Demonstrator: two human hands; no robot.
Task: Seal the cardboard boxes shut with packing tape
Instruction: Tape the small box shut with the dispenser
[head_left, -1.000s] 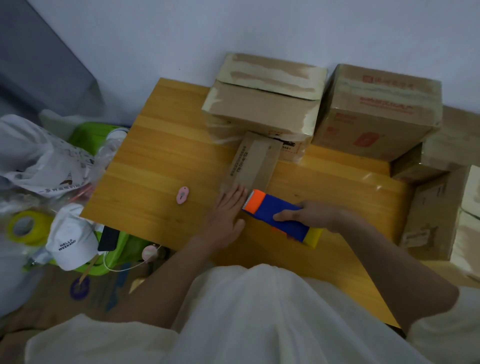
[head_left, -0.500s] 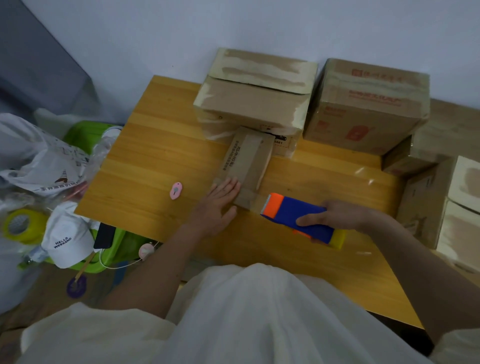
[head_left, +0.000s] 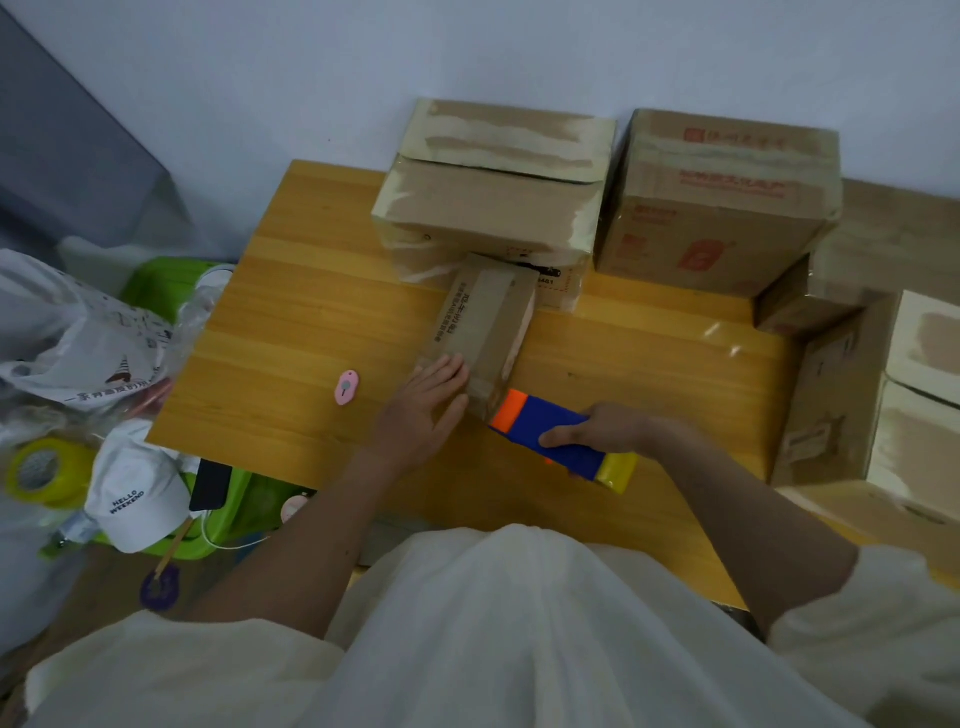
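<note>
A small long cardboard box (head_left: 485, 325) lies on the wooden table (head_left: 291, 332), its far end against the stacked boxes. My left hand (head_left: 423, 410) rests flat with straight fingers on the box's near left corner. My right hand (head_left: 602, 434) grips a blue tape dispenser (head_left: 556, 439) with an orange head and a yellow tail. The orange head touches the near end of the small box.
Two taped boxes (head_left: 493, 208) are stacked at the back, a printed box (head_left: 722, 202) to their right, more boxes (head_left: 878, 395) at the right edge. A pink cutter (head_left: 346, 387) lies left of my hand. Bags, a white cap (head_left: 132, 496) and a yellow tape roll (head_left: 39, 470) sit off the table's left.
The dispenser was drawn back toward me away from the box's near end, then moved forward again until its orange head touches that end. My left hand stayed on the box.
</note>
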